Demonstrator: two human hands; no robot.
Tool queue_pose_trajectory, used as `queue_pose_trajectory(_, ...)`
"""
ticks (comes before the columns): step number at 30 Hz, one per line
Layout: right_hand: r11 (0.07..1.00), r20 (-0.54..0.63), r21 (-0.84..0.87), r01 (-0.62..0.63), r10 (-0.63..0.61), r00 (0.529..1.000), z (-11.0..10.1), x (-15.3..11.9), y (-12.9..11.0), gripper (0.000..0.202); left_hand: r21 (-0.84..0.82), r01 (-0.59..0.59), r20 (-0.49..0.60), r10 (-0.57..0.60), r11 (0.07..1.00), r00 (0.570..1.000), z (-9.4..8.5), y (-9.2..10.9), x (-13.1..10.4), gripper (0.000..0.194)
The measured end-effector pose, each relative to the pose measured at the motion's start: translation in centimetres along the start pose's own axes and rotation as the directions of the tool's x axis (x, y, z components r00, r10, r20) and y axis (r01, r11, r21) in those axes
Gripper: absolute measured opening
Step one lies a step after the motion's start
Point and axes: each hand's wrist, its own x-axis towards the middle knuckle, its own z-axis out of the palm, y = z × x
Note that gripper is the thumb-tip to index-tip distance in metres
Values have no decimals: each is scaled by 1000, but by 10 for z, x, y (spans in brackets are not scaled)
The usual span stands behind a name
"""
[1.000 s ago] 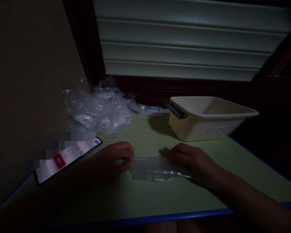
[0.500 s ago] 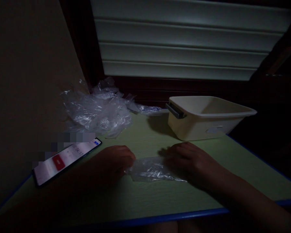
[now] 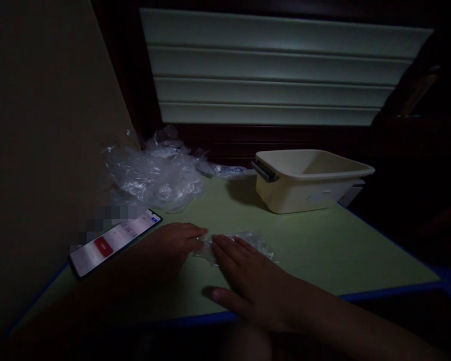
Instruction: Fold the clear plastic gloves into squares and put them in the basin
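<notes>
Across the back of the scene runs a slatted blind (image 3: 281,70), pale against a dark frame; below it lies a green table (image 3: 323,245) with a blue edge. On the far right part of the table stands a cream tub (image 3: 308,183) with a dark handle, and at the far left corner sits a loose heap of clear plastic (image 3: 154,173). Near the left edge, a lit phone (image 3: 115,241) lies flat, well apart from the tub. Close to the front edge, between the two hands, lies a small clear plastic bag (image 3: 248,240), flattened on the table. Right hand (image 3: 248,281): fingers spread wide and flat, palm down, pressing on the bag and covering its near part; it grips nothing. Left hand (image 3: 173,243): fingers extended toward the bag's left end, their tips touching it; whether they pinch the plastic cannot be told in this dim light. Step in hand, as judged: the bag is being pressed flat or folded over on itself. A next move would call for holding one end steady while the other is smoothed, since thin film tends to spring open.
</notes>
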Motion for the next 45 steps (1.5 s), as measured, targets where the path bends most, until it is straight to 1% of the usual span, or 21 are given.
queue_pose_trajectory(2, 1000, -9, -3, -8, 8, 1000, 2, -3, 4, 75, 5, -5, -11, 5, 1000, 1000, 6, -1, -7, 44)
queue_pose_trajectory(4, 1000, -21, -9, 6, -7, 1000, 2, -4, 6, 76, -59, -43, 21, 44, 997, 999, 10, 5, -13, 52)
queue_pose_trajectory(5, 1000, -24, -11, 13, -13, 1000, 1, -5, 6, 76, -77, -33, 25, 35, 997, 999, 12, 10, -15, 54)
queue_pose_trajectory(6, 1000, -24, -11, 16, -16, 1000, 0, -5, 6, 75, -69, 18, 25, -17, 997, 1000, 14, 16, -17, 54)
queue_pose_trajectory(8, 1000, -22, -11, 7, -7, 1000, -2, -4, 4, 73, -36, 31, 12, -31, 999, 999, 15, 27, -19, 54)
queue_pose_trajectory(10, 999, -38, -15, -30, 29, 999, -3, -2, 1, 72, -3, 42, -8, -42, 999, 999, 17, 34, -20, 52)
queue_pose_trajectory(12, 998, -73, -24, -63, 61, 995, -4, 2, -4, 72, 14, 45, -44, -44, 999, 998, 20, 35, -20, 50)
queue_pose_trajectory(15, 997, -91, -20, -69, 67, 994, -3, 9, -9, 72, 4, 3, -94, -2, 1000, 996, 24, 30, -21, 51)
queue_pose_trajectory(20, 997, -45, -22, -78, 77, 996, 0, 11, -4, 74, 6, -48, -73, 48, 999, 996, 25, 23, -22, 51)
queue_pose_trajectory(22, 995, -53, -44, -89, 86, 995, 0, 6, 2, 73, 11, -60, -82, 61, 998, 995, 24, 23, -23, 52)
queue_pose_trajectory(26, 978, -77, -137, -158, 149, 986, -3, -12, 18, 72, 43, -47, -127, 52, 998, 991, 25, 24, -22, 51)
queue_pose_trajectory(30, 943, -76, -242, -226, 214, 974, -7, -34, 36, 67, 85, -44, -125, 55, 995, 991, 21, 27, -21, 49)
queue_pose_trajectory(33, 928, -93, -272, -255, 239, 967, -9, -44, 45, 64, 135, -42, -128, 60, 990, 990, 16, 30, -19, 50)
queue_pose_trajectory(35, 916, -139, -287, -281, 251, 958, -8, -47, 47, 63, 174, -47, -134, 70, 984, 989, 13, 32, -18, 50)
queue_pose_trajectory(36, 906, -189, -294, -304, 256, 948, -7, -48, 47, 64, 193, -48, -140, 76, 980, 987, 13, 32, -18, 49)
queue_pose_trajectory(38, 887, -333, -309, -344, 238, 912, -4, -50, 44, 64, 230, -41, -151, 78, 972, 985, 13, 33, -17, 49)
queue_pose_trajectory(39, 882, -404, -319, -346, 203, 892, -3, -50, 41, 60, 249, -33, -159, 74, 968, 985, 14, 33, -17, 48)
queue_pose_trajectory(40, 883, -448, -336, -326, 155, 881, -1, -49, 38, 54, 266, -23, -165, 69, 964, 984, 15, 33, -17, 48)
queue_pose_trajectory(42, 894, -453, -375, -245, 54, 890, 2, -43, 28, 43, 294, -6, -178, 61, 956, 982, 17, 34, -16, 45)
queue_pose_trajectory(43, 903, -412, -381, -196, 24, 911, 4, -38, 22, 41, 304, 1, -185, 58, 953, 981, 17, 34, -16, 43)
queue_pose_trajectory(45, 928, -374, -344, -146, 7, 927, 7, -25, 11, 41, 315, 4, -198, 61, 949, 978, 17, 35, -16, 42)
